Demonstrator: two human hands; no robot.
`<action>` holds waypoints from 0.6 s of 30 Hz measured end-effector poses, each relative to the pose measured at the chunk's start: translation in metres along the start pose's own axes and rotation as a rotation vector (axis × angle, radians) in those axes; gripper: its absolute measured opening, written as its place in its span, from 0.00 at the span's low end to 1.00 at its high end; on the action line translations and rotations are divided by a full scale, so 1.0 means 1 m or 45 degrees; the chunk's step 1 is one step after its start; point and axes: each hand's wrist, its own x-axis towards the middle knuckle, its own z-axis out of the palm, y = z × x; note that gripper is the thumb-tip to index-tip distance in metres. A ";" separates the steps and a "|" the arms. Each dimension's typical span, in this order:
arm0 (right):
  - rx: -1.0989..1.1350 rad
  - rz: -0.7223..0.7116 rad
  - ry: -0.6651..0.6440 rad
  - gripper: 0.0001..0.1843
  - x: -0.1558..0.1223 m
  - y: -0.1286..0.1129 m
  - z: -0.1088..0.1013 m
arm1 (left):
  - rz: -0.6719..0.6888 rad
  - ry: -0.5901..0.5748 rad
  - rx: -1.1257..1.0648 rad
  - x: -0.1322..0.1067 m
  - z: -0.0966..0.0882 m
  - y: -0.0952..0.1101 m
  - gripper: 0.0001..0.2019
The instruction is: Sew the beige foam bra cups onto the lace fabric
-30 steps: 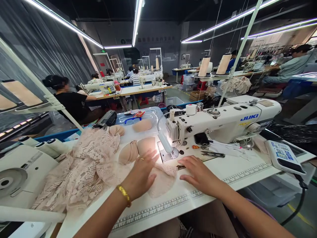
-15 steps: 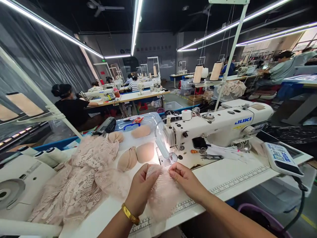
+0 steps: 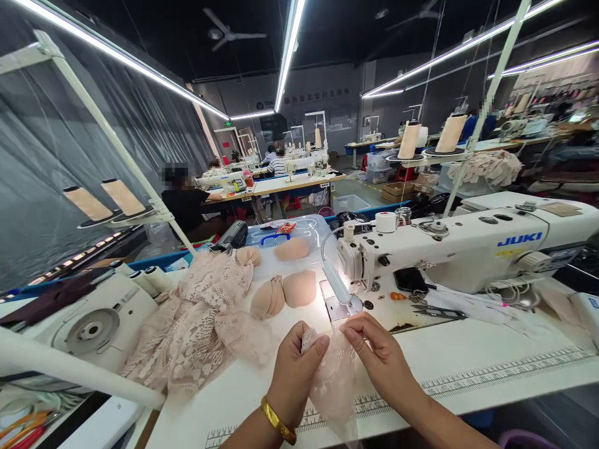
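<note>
Between my two hands hangs a sheer pale pink lace piece [image 3: 333, 380], held in front of the sewing machine's needle area. My left hand [image 3: 299, 368], with a gold bangle at the wrist, pinches its upper left edge between thumb and fingers. Its upper right edge is gripped by my right hand [image 3: 377, 349], fingertips together. The white JUKI sewing machine [image 3: 449, 243] stands just behind, its lamp lighting the needle plate [image 3: 337, 308]. Beige moulded cups [image 3: 299, 289] lie beyond my left hand. A heap of pink lace [image 3: 196, 324] spreads to the left.
Thread snips [image 3: 440, 312] and a dark phone [image 3: 410, 280] rest at the machine's base. A printed ruler strip [image 3: 505, 368] runs along the table front. Another machine [image 3: 93, 330] stands at left. A clear plastic lid [image 3: 304, 231] lies behind the cups. Co-workers sit farther back.
The camera view has swung left, so the scene sits farther right. Both hands still hold the lace piece, which now hangs narrower and more bunched between them.
</note>
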 end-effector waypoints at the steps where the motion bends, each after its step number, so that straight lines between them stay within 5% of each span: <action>1: 0.022 0.039 -0.001 0.17 0.000 0.001 0.001 | -0.012 0.002 0.018 -0.001 -0.001 0.000 0.32; 5: 0.164 0.356 -0.133 0.22 0.002 0.016 0.005 | 0.039 -0.133 0.389 0.010 -0.021 0.010 0.27; 7: 0.157 0.499 -0.199 0.25 0.006 0.027 0.006 | 0.250 -0.032 0.914 0.025 -0.043 0.020 0.21; 9: 0.103 0.556 -0.229 0.26 0.012 0.037 0.007 | 0.436 0.232 1.400 0.046 -0.070 0.029 0.17; 13: 0.098 0.567 -0.256 0.23 0.017 0.045 0.007 | 0.393 0.376 1.701 0.081 -0.115 0.031 0.24; 18: 0.176 0.580 -0.259 0.19 0.016 0.044 0.005 | 0.361 0.319 1.951 0.089 -0.127 0.023 0.18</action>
